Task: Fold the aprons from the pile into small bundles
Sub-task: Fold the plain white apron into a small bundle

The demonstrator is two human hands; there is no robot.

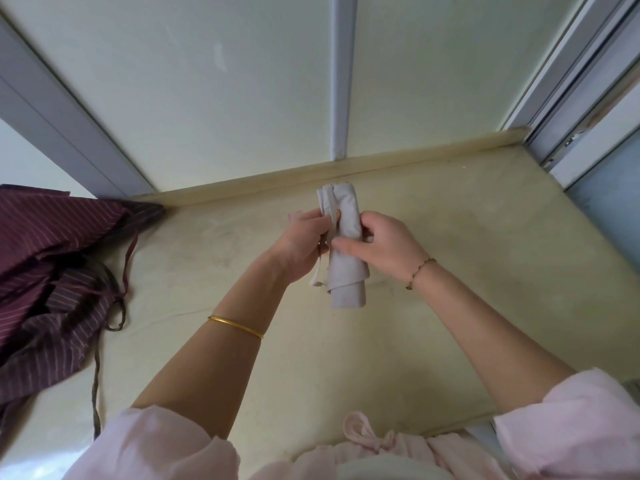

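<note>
Above the middle of the pale yellow countertop [450, 271], both hands are holding up a pale grey cloth apron rolled into a narrow bundle [344, 244]. The right hand [384, 237] is clamping the roll so it cannot unroll, while the left hand [304, 244] is pinching its thin grey tie strap [331, 216], probably to wind it round. The maroon striped apron pile [52, 265] is waiting at nine o'clock.

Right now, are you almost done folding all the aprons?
Not yet. The grey apron is already rolled into a small bundle, held above the counter. The left hand and right hand are winding its strap around it. The striped maroon aprons still lie unfolded in a pile.
</note>
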